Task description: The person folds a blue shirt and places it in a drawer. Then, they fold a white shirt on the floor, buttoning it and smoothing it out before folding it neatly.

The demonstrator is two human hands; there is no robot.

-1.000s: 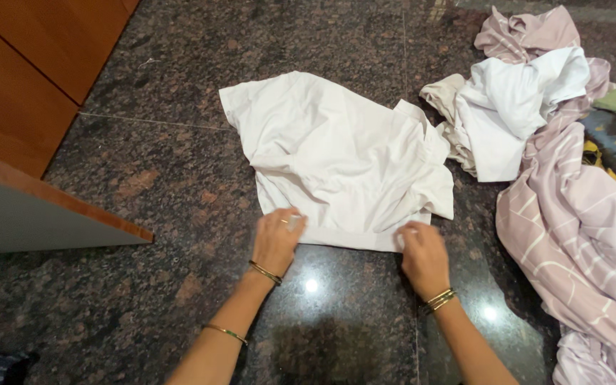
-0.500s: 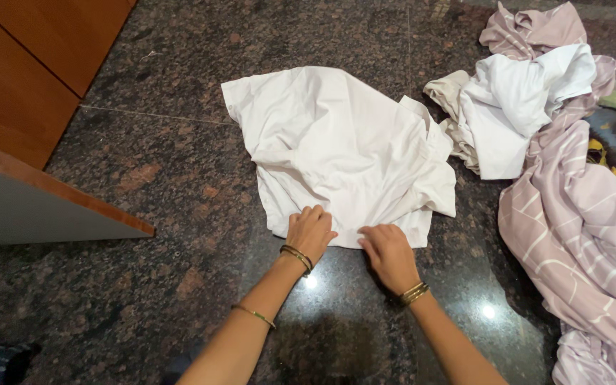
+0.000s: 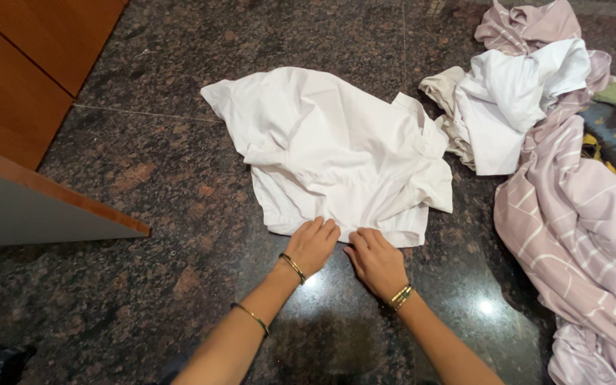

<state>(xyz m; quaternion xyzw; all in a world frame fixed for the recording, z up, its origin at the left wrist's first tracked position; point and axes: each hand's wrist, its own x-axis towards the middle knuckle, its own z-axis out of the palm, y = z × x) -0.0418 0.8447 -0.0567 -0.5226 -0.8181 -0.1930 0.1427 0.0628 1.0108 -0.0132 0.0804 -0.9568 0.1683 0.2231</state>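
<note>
Both hands have been drawing together along the near hem and are now sitting almost side by side. Left hand (image 3: 313, 244) is lying flat, fingers relaxed, pressing the white garment (image 3: 333, 153) spreading on the dark granite floor (image 3: 144, 299); right hand (image 3: 376, 260) is pinching the hem.

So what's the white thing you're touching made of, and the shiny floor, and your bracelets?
The white garment looks like thin woven cloth, maybe cotton: matte, soft, full of creases. The floor looks like polished granite: dark brown speckles, tile seams, bright lamp reflections. The bangles look like gold-coloured metal, thin and glinting; real gold cannot be told. Both the left hand and right hand rest at the garment's hem.
</note>
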